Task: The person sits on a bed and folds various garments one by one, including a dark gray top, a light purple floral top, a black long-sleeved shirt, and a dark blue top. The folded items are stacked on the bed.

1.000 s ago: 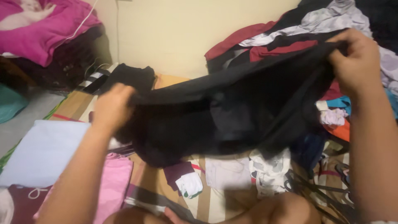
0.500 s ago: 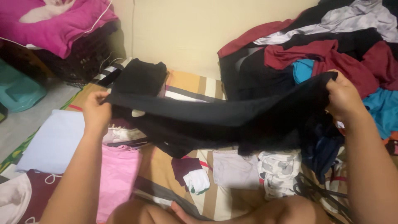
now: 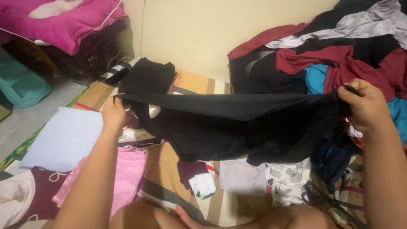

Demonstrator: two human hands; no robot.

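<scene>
A black garment [image 3: 237,127] hangs stretched wide between my two hands, above a striped mat. My left hand [image 3: 113,113] grips its left end, fingers closed on the cloth. My right hand [image 3: 362,104] pinches the right end, held slightly higher. The garment's lower part sags in folds toward the mat. Under it lie small folded pieces: a white one [image 3: 202,185], a pale one [image 3: 241,177] and a patterned white one [image 3: 288,180].
A heap of unfolded clothes [image 3: 335,55] in dark red, black, grey and blue fills the back right. A folded black stack [image 3: 147,76] sits by the wall. Folded light-blue [image 3: 63,138] and pink [image 3: 123,174] pieces lie at left. A teal stool [image 3: 19,82] stands far left.
Both hands have lowered the black garment and pulled it flatter and wider. The view has tilted down, showing more of the mat and folded pieces.
</scene>
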